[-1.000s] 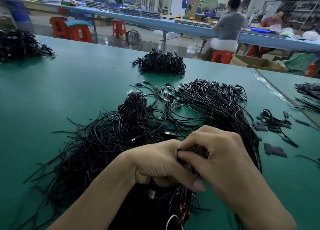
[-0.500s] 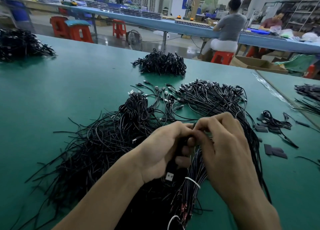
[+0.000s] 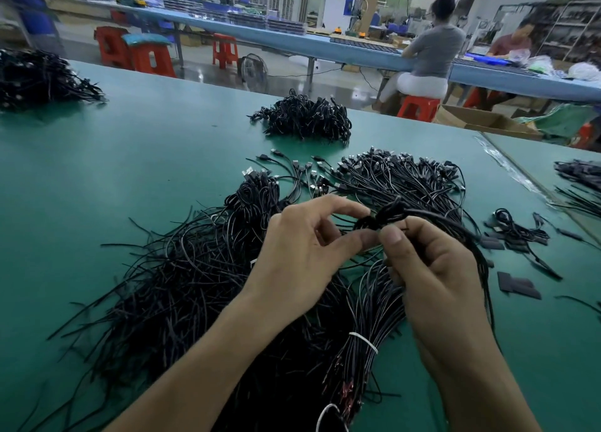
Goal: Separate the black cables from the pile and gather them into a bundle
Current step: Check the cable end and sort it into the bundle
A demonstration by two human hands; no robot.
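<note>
Nearest, below the fingers, a bundle of black cables point(image 3: 361, 318) lies on the green table point(image 3: 130, 158), bound by a white tie point(image 3: 364, 340). Above it the left hand point(image 3: 299, 256) pinches a blurred clump of black cable point(image 3: 387, 215) between thumb and forefinger. The right hand point(image 3: 435, 275) curls its fingers point(image 3: 422, 233) round strands trailing from the same clump. Left of the fingers sprawls the loose pile point(image 3: 182, 269). Beyond the fingers lie USB plug ends point(image 3: 390, 168), then a coiled heap point(image 3: 305, 116).

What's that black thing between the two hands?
A small clump of black cables, seen in the head view; the left hand and right hand both pinch it.
</note>
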